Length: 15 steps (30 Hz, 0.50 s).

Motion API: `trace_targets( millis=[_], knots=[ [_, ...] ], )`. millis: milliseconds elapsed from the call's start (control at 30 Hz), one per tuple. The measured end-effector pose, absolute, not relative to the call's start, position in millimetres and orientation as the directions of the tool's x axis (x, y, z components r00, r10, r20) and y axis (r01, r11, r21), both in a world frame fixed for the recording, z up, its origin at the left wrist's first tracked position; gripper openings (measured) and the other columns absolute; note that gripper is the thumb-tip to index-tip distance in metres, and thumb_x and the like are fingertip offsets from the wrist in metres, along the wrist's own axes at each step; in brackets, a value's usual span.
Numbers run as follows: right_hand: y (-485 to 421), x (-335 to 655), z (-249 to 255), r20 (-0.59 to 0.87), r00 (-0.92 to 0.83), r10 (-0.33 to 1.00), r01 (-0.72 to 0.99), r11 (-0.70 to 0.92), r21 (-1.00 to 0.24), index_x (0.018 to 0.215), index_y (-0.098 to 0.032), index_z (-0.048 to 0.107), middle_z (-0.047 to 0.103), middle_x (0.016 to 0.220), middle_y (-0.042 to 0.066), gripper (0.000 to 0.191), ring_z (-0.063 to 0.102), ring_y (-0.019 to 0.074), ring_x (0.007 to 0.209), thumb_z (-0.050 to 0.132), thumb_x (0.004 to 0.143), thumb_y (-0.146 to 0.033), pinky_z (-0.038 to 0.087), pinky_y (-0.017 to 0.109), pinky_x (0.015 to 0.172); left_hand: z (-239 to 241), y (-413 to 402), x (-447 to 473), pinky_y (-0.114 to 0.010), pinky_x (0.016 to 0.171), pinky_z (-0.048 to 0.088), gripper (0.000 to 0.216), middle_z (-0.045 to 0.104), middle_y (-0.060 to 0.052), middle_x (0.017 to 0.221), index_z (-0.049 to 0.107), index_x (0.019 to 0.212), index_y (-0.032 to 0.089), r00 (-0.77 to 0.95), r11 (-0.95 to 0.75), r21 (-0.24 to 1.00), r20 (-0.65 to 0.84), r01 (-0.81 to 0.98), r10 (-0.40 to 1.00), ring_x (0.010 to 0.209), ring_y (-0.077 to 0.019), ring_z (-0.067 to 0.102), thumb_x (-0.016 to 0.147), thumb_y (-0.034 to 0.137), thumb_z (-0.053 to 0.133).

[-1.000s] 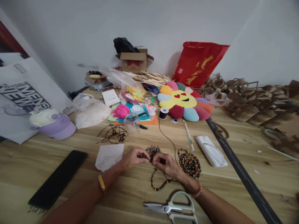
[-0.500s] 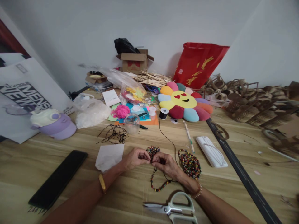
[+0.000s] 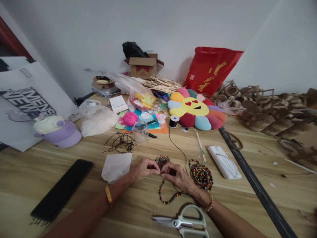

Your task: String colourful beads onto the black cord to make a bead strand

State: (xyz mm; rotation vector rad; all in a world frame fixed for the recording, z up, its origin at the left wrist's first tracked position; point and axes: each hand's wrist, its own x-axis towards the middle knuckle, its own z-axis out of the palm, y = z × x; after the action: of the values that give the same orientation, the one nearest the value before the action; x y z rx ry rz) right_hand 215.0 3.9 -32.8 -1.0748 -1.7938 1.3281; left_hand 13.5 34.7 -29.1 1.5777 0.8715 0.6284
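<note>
My left hand (image 3: 145,169) and my right hand (image 3: 176,175) meet fingertip to fingertip in the middle of the table, each closed in a pinch. Between them they hold the end of a thin black cord, mostly covered by the fingers. Below hangs a strand of small multicoloured beads (image 3: 169,201), lying in a curve on the wood. Just behind the fingers is a heap of similar beads (image 3: 162,160), partly hidden. Right of my right wrist lies a coiled bead string (image 3: 201,175). A black cord (image 3: 178,147) runs from a spool (image 3: 174,121) down toward my right hand.
Scissors (image 3: 176,223) lie near the front edge, blades pointing left. White paper (image 3: 116,167), cut black cords (image 3: 120,142) and a clear jar (image 3: 140,131) sit to the left. A white power bank-like block (image 3: 223,162) is at right. A flower cushion (image 3: 195,107) stands behind.
Both hands stay almost in place, with the fingertips shifting very slightly. The view tilts a little; the other things on the table have not moved.
</note>
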Motion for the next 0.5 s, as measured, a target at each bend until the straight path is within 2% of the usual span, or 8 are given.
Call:
trace_targets(
  millis=[133,333,500],
  knots=[
    [3.8,216.3,-31.6,0.056,-0.495,0.867,0.274,0.217,-0.937,0.081,-0.016,0.065,0.058,0.069,0.001,0.017,0.049,0.0127,0.063,0.061,0.083,-0.033,0.039,0.023,0.058,-30.0,35.5,13.6,-0.022,0.062,0.042,0.020,0.070,-0.003,0.069,0.072,0.070,0.013,0.583,-0.063,0.979,-0.062,0.192,0.810,0.065,-0.0138,0.058,0.069,0.033,0.072],
    [2.7,217.5,-26.0,0.076,-0.563,0.823,0.290,0.282,-0.914,0.073,-0.016,0.061,0.055,0.067,-0.001,0.007,0.047,0.0106,0.059,0.062,0.078,-0.020,0.037,0.021,0.055,-32.6,41.4,10.2,-0.022,0.063,0.043,0.025,0.068,-0.002,0.068,0.068,0.070,0.012,0.566,0.048,0.992,-0.107,0.118,0.818,0.064,-0.0127,0.057,0.067,0.037,0.072],
    [4.0,218.8,-25.8,0.019,-0.508,0.861,0.280,0.186,-0.942,0.075,-0.015,0.060,0.055,0.067,-0.001,0.016,0.047,0.0112,0.061,0.060,0.082,-0.030,0.037,0.022,0.055,-31.2,41.7,9.4,-0.023,0.065,0.043,0.021,0.068,-0.001,0.069,0.068,0.071,0.013,0.567,0.080,0.991,-0.129,0.110,0.813,0.065,-0.0127,0.057,0.067,0.033,0.072]
  ],
)
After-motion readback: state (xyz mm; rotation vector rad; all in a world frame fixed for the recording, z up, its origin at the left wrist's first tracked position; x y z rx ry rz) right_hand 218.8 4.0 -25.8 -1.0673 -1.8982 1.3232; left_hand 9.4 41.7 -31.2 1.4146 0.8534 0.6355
